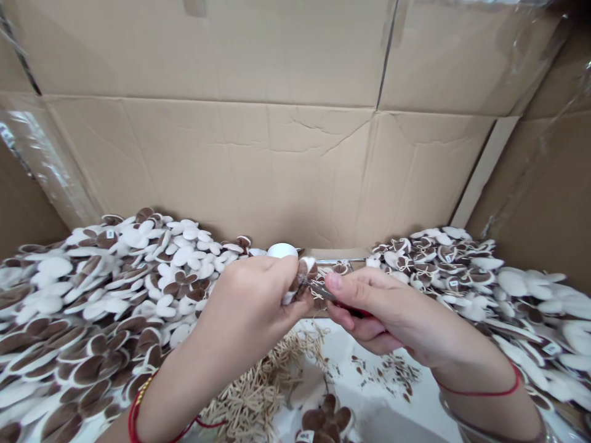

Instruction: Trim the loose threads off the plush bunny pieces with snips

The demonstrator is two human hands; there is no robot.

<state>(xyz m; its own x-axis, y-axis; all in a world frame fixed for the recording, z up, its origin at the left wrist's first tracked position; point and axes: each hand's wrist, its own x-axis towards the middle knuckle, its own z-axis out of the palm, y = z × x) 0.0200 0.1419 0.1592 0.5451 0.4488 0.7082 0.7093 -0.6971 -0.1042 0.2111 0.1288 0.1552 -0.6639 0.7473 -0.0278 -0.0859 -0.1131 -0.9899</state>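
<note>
Left hand (253, 286): pinching brown-and-white flower (306, 268)
Right hand (381, 301): gripping metal-tipped tool (321, 290)
Slip hazard: tip close beside left fingertips (302, 304); loosened grip could nick them

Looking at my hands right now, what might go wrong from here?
The tool in the right hand has its tip at the brown-and-white flower, close to the left hand, so a slip might nip a finger or mark the flower.
The red cord near the left wrist might snag the heaped cream strips.
</note>
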